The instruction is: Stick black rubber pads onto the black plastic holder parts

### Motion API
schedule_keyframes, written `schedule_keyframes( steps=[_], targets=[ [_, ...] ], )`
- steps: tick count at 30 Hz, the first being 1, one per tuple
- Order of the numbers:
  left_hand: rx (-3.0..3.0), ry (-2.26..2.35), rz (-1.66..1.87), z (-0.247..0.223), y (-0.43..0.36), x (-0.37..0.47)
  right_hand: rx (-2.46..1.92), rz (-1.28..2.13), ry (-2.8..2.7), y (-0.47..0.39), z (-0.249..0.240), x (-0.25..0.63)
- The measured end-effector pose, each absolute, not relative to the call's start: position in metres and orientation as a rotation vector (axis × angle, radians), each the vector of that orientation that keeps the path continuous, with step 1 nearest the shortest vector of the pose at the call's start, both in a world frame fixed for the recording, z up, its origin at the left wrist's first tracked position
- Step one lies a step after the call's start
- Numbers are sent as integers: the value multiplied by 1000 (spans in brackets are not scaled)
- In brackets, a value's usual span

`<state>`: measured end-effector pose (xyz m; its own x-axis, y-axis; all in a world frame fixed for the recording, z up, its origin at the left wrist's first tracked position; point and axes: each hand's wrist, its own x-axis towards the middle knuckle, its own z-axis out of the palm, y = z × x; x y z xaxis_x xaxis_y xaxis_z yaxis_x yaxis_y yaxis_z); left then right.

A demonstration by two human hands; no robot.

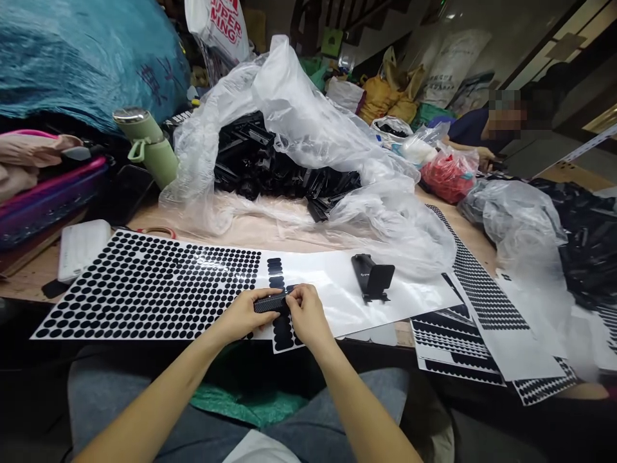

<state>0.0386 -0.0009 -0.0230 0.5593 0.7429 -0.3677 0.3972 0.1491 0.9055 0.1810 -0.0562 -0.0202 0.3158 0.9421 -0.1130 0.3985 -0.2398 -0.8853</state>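
Between my two hands is a small black plastic part (pixel 270 303) with a ribbed-looking surface. My left hand (pixel 245 313) grips its left end, thumb below and fingers above. The fingers of my right hand (pixel 304 308) pinch at its right end; whether a sticker is between them is too small to tell. Under the hands lies a narrow strip of black oblong stickers (pixel 282 333). To the left spreads a white sheet of round black stickers (pixel 159 283). A black plastic stand (pixel 373 278) rests on the bare white sheet (pixel 332 270) to the right.
Behind the sheets, a clear plastic bag (pixel 308 96) lies open around many black parts (pixel 260 157). A green bottle (pixel 153 151) and a white box (pixel 84 247) stand left. More sticker sheets (pixel 482 283) overlap at the right edge. Another person (pixel 482 132) sits at the far right.
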Motion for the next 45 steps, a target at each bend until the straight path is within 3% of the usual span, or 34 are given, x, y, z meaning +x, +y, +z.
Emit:
schedule_keyframes(
  steps=[6, 10, 15, 25, 36, 41, 45],
  targets=[
    [1475, 1029, 324, -24, 0, 39, -1859, 731, -1317, -56, -21, 182],
    [1493, 1002, 304, -24, 0, 40, -1966, 529, -1364, -12, -18, 187],
    [1505, 999, 341, -26, 0, 39, -2265, 659, -1494, 49, -18, 172],
    [1572, 970, 330, -34, 7, 37, -2397, 699, -1277, 59, -20, 157],
    [1538, 989, 342, -31, 1, 37, -2064, 691, -1317, 46, -25, 173],
    [1517, 997, 321, -28, 0, 38, -1690, 876, -1068, -11, -13, 196],
    [1565, 1013, 273, -25, 1, 38, -1682, 1023, -803, -57, -22, 224]
  ],
)
